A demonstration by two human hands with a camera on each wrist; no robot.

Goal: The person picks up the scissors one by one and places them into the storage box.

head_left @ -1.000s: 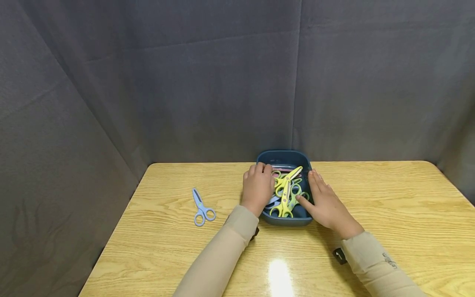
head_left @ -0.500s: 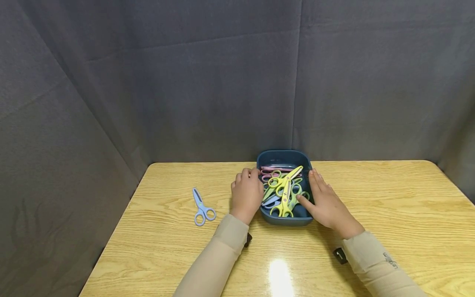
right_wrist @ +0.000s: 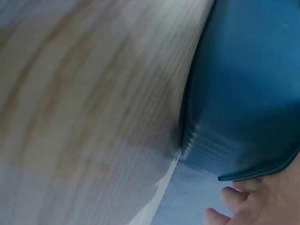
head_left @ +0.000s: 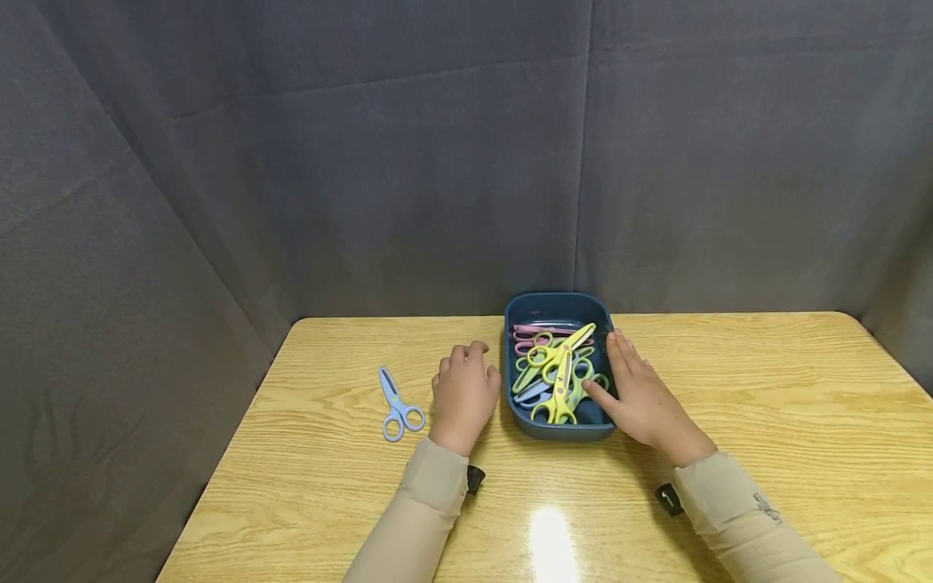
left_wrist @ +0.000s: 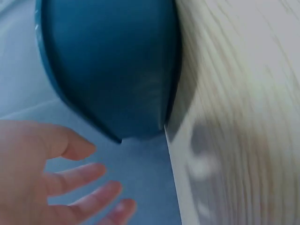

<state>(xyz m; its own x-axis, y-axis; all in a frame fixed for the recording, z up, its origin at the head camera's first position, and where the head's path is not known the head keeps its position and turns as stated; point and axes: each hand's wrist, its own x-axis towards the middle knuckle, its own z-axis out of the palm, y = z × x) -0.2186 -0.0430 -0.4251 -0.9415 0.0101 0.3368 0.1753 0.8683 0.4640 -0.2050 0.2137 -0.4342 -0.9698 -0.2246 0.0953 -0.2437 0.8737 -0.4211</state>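
A dark blue plastic bin (head_left: 564,433) stands near the table's back edge, holding a jumble of children's scissors. Two yellow scissors (head_left: 560,398) lie on top; green, blue and pink scissors (head_left: 543,330) show beneath. My right hand (head_left: 645,405) rests on the bin's right rim, fingers fairly straight and the thumb reaching over the inside. Just left of the bin hovers my left hand (head_left: 462,401), its fingers loosely bent and holding nothing; the left wrist view shows a gap between its fingers and the bin wall (left_wrist: 112,70). One light-blue pair of scissors (head_left: 394,401) lies farther left on the table.
The wooden table (head_left: 765,389) extends to both sides and toward me. A grey curtain (head_left: 437,194) hangs close behind its back edge and along the left. Straps with small black devices (head_left: 668,500) sit at the wrists.
My left hand has come out of the bin and moved left, away from its rim, with nothing in it, uncovering the pink and green scissors. The right hand has stayed in place.
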